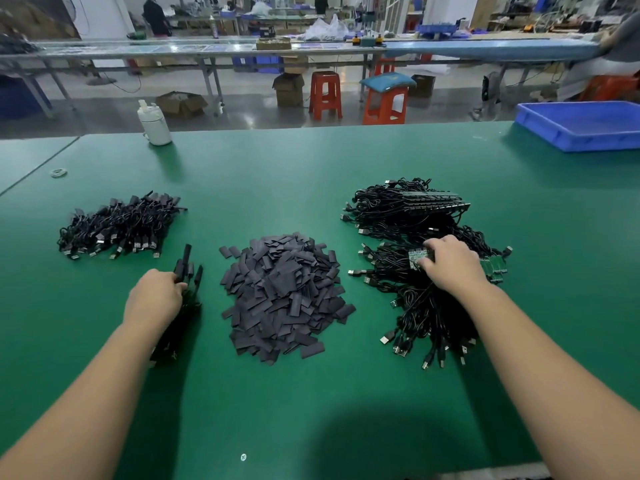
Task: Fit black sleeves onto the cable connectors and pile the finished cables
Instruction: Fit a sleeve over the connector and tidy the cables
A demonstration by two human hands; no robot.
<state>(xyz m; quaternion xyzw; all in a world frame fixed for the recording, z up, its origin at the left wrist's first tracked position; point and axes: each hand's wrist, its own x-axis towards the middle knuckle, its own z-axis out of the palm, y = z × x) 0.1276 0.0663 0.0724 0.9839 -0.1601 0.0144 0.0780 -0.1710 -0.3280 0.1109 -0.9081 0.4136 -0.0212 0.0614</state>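
Currently, the green table (311,403) carries three groups of material. At centre lies a heap of black sleeves (285,294), flat rectangular pieces loosely stacked. To the far left lies a pile of finished cables (119,226), their connectors already covered in black. To the right lies a larger tangle of unfinished cables (420,306), with bare green circuit-board connectors (495,266) showing at its right edge and metal USB plugs fanned out along its near and left edges. A further bundle of cables (408,204) lies just behind it.

The left hand (156,299) is curled round a small bunch of sleeved cables (185,271); its grip is closed on them, with several black-covered ends standing up past the fingers and the remaining cable length trailing back beside the forearm. The right hand (450,261) rests on top of the unfinished tangle, fingers bent downward onto a green board (417,256). Whether that grip actually pinches the board or only touches it cannot be determined.

At the far left table edge stands a white bottle (154,124). A blue tray (581,124) sits at the far right corner.
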